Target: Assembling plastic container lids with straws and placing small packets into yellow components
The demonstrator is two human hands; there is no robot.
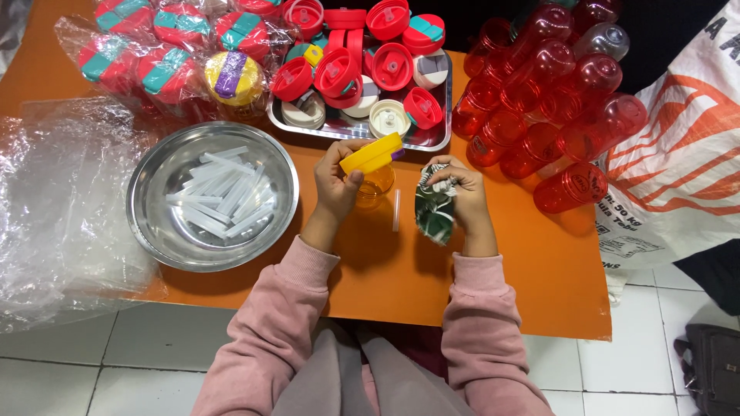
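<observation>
left hand (pixel 337 183): fingers curled, gripping, palm inward | right hand (pixel 460 194): fingers pinched shut | forearms converge forward

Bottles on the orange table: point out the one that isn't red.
It is the yellow bottle with the yellow lid, gripped by the left hand in front of the steel tray. The piled bottles on the right are all red.

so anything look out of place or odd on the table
One thing: a lone clear straw lies loose on the table between the hands, apart from the rest in the steel bowl. The red bottles lie heaped on their sides at the right.
</observation>
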